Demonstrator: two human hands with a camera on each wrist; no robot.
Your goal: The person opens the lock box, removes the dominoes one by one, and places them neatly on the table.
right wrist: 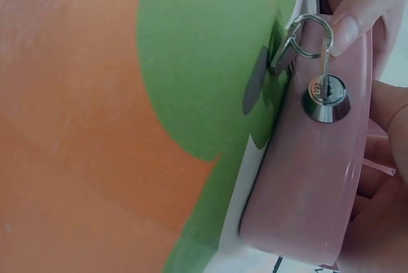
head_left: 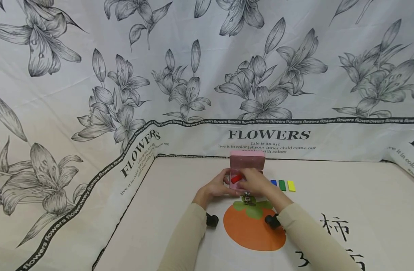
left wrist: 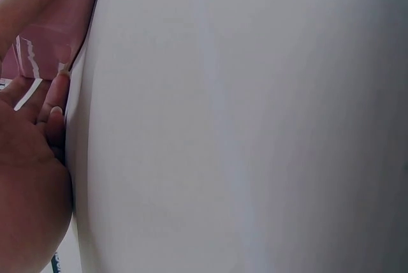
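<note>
A pink box [head_left: 248, 156] with a lock [right wrist: 326, 106] and a key ring [right wrist: 310, 18] on its front stands before me, lid raised. My left hand [head_left: 216, 186] grips its left side; in the left wrist view the fingers of this left hand [left wrist: 29, 177] touch the box wall [left wrist: 54, 46]. My right hand [head_left: 255, 182] reaches over the opening and pinches a red block [head_left: 236, 178]. In the right wrist view the right hand [right wrist: 379, 228] is partly hidden behind the front wall, as is the box's inside.
Blue [head_left: 273, 182], green [head_left: 282, 185] and yellow [head_left: 291, 186] blocks lie right of the box. A printed orange persimmon [head_left: 254, 233] with green leaves is on the pale tabletop cloth [head_left: 173, 180], black characters [head_left: 334, 227] at its right. A flowered curtain [head_left: 193, 139] hangs behind.
</note>
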